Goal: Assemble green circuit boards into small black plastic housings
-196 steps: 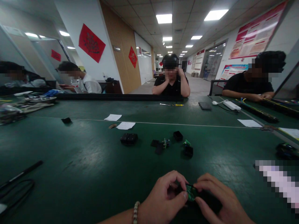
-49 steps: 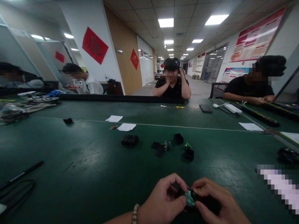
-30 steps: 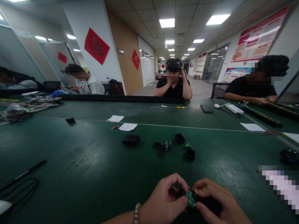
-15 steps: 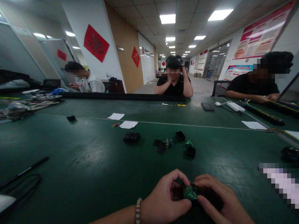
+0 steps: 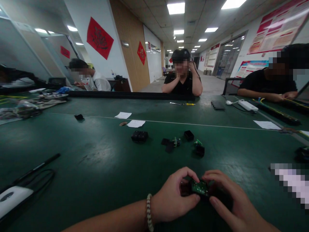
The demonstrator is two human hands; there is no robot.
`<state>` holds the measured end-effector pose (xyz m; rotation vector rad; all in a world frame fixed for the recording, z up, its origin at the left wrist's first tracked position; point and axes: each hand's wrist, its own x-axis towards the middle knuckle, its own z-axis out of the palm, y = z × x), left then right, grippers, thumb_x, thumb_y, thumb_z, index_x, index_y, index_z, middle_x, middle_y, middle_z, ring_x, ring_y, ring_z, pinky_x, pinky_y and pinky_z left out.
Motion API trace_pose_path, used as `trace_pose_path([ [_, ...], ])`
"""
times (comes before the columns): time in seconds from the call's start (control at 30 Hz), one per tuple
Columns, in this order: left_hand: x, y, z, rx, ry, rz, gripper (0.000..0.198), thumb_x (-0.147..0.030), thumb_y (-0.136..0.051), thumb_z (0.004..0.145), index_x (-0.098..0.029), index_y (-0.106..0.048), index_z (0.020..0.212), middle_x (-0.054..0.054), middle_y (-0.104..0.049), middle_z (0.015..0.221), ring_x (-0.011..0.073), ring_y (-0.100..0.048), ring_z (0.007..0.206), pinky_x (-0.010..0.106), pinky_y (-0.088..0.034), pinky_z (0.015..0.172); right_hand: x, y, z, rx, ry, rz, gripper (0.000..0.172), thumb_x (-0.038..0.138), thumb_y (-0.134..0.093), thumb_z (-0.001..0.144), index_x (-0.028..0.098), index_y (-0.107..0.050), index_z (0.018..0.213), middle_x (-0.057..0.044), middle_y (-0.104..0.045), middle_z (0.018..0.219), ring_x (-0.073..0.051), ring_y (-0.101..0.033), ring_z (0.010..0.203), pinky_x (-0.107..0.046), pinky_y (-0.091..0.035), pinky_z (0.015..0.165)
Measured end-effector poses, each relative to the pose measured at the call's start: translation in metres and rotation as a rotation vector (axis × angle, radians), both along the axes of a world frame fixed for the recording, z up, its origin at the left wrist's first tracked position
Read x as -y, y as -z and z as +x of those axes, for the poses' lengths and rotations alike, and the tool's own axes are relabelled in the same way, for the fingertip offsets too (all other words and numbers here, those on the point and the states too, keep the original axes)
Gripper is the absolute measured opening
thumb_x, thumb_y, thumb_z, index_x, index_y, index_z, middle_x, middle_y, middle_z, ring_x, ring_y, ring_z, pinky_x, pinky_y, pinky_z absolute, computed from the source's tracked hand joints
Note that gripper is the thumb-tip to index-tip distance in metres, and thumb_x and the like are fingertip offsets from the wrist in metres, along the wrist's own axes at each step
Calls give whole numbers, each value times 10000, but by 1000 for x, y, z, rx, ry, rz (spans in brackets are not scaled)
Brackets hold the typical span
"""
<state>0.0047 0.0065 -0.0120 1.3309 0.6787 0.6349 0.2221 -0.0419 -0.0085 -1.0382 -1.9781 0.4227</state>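
Low in the view, right of centre, a small green circuit board (image 5: 200, 187) sits in a dark housing. My left hand (image 5: 174, 196), with a beaded bracelet at the wrist, grips it from the left, index finger on its upper edge and thumb below. From the right, my right hand (image 5: 229, 196) closes around the same piece, fingers at its top corner and thumb at its lower right. Beyond the hands lie an open black box (image 5: 189, 135), another black box (image 5: 200, 150) with a green board beside it, flat black pieces (image 5: 169, 146) and a small board (image 5: 176, 142).
Two black blocks (image 5: 139, 136) and white papers (image 5: 136, 123) lie on the green table (image 5: 96, 187). A white device (image 5: 14, 199) with a cable is at the lower left. Several people sit around, one across the table. A power strip (image 5: 248, 106) lies at the far right.
The view has shifted, so the room and table objects sit slightly higher and further right. Both hands still hold the board, which is tilted a little differently.
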Motion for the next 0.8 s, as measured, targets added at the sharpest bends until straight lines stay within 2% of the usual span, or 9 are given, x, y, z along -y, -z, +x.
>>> trace_pose_path([
  [0.2,1,-7,-2,-36,33,87,260,-108,-728,776,-168,-599,993,72,-637,1066,198,-651,923,344,-531,812,-6,-6,5,5,52,-18,204,159,-539,979,239,-622,1147,-93,-709,1095,-197,-760,892,-285,-654,734],
  [0.37,1,-10,-3,-36,60,77,286,-112,-732,762,-166,-603,1012,56,-630,1025,176,-634,868,317,-519,780,-25,-17,4,240,91,19,156,136,-522,986,212,-623,1077,-65,-739,953,-177,-748,779,-285,-640,683],
  [0.43,0,-9,-3,-47,61,112,289,-101,-731,736,-165,-613,992,41,-622,988,159,-605,822,294,-498,741,-40,-20,-1,307,65,42,175,102,-553,945,203,-635,1062,-58,-741,916,-190,-742,804,-299,-635,691],
  [0.53,0,-5,-2,-43,45,190,278,-100,-739,691,-161,-632,940,31,-616,955,154,-572,812,276,-470,726,-69,-25,-16,439,-2,111,235,75,-614,895,181,-672,1097,-92,-761,1000,-241,-724,937,-388,-626,819],
  [0.67,0,-3,-2,-6,73,159,274,-125,-748,676,-158,-631,922,47,-636,983,163,-593,830,280,-484,741,-108,-33,-41,639,-109,218,262,31,-643,882,153,-721,1101,-122,-765,1060,-281,-686,1009,-453,-590,883],
  [0.73,0,-3,-3,-22,93,151,278,-123,-748,668,-161,-633,918,55,-644,1009,168,-605,840,276,-489,733,-124,-35,-53,739,-171,265,295,24,-635,910,135,-717,1171,-151,-755,1154,-292,-676,1076,-470,-573,922],
  [0.8,-1,-3,-4,-23,104,169,280,-124,-750,665,-164,-642,920,59,-647,1029,172,-609,851,276,-492,733,-137,-35,-65,831,-240,308,241,63,-620,970,132,-717,1179,-154,-741,1219,-280,-672,1136,-462,-565,961],
])
